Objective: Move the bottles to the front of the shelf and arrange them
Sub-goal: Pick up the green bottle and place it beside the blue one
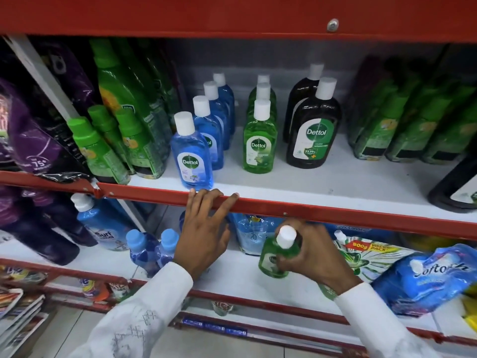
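Observation:
On the white shelf [335,182] stand three rows of white-capped bottles. The blue row runs back from a front bottle [191,156] at the red front rail [335,211]. A green row starts with a bottle [260,146] set further back. To its right are two dark brown bottles, the nearer one [313,133] in front. My left hand [206,228] rests its spread fingers on the rail just below the front blue bottle, holding nothing. My right hand [309,254] grips a small green bottle [277,254] below the rail, in front of the lower shelf.
Tall green bottles [124,120] crowd the shelf's left, green packs [413,125] its right, and a dark container [454,187] sits at the far right. Purple pouches [38,130] hang left. The lower shelf holds blue bottles [152,250] and pouches [426,277].

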The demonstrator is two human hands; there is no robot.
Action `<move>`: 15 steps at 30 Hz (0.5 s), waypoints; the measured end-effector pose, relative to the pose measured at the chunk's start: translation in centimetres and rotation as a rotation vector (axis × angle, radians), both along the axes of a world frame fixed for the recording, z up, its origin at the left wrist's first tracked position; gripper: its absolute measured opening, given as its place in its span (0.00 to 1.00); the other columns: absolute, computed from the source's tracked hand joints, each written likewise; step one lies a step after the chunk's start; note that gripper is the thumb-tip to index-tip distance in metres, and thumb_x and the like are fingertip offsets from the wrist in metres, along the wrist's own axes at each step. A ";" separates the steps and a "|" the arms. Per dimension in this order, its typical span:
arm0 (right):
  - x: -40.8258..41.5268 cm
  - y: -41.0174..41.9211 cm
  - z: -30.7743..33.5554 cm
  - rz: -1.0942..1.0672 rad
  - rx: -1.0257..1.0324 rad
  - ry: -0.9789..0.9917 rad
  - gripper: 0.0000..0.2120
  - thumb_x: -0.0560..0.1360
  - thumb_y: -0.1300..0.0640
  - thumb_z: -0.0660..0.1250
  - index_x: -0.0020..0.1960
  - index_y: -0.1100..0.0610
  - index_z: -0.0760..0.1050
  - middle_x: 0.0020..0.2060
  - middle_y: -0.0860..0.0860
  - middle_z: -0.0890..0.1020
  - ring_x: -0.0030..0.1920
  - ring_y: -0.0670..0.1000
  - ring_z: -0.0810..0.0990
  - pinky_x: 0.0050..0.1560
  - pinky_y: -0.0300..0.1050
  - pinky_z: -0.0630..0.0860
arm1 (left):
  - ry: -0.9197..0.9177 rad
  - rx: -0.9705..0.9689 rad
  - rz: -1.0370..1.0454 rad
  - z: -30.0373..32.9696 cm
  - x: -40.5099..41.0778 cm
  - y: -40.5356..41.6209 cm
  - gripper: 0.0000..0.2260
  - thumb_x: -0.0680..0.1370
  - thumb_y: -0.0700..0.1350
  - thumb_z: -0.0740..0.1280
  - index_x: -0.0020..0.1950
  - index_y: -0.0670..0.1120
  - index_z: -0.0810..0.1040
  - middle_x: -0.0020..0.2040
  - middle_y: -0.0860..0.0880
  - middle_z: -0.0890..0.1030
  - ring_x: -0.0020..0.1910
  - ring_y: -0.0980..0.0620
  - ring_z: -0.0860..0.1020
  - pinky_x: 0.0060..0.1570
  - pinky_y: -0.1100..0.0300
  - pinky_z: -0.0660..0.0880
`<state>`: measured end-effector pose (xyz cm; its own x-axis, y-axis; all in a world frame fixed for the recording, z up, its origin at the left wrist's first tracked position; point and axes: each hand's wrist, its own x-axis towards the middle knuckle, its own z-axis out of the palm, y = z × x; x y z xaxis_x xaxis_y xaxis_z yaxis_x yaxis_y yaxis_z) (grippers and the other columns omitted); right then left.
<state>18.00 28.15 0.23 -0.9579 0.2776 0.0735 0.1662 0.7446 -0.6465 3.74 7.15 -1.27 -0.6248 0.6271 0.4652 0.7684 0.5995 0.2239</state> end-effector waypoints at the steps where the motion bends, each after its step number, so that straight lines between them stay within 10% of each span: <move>1: 0.1 -0.3 2.1 -0.010 -0.012 0.065 0.24 0.55 0.50 0.78 0.50 0.47 0.78 0.41 0.45 0.85 0.40 0.44 0.83 0.41 0.44 0.82 | -0.002 -0.003 -0.003 -0.1 0.0 0.0 0.34 0.70 0.44 0.72 0.74 0.54 0.65 0.66 0.43 0.72 0.70 0.40 0.66 0.76 0.37 0.55; 10: -4.6 -1.7 15.3 -0.064 0.145 0.382 0.22 0.58 0.51 0.79 0.49 0.53 0.77 0.32 0.42 0.79 0.34 0.40 0.77 0.33 0.25 0.69 | -0.034 0.005 -0.029 0.2 -0.3 -0.2 0.34 0.69 0.44 0.71 0.74 0.55 0.65 0.65 0.43 0.72 0.70 0.39 0.67 0.76 0.37 0.55; 15: -8.1 -1.2 16.5 -0.034 0.171 0.308 0.21 0.60 0.54 0.81 0.49 0.57 0.78 0.36 0.48 0.83 0.33 0.42 0.78 0.32 0.31 0.72 | -0.055 -0.008 -0.068 0.6 -0.1 -0.6 0.35 0.69 0.43 0.70 0.75 0.56 0.64 0.65 0.45 0.72 0.70 0.41 0.66 0.76 0.37 0.55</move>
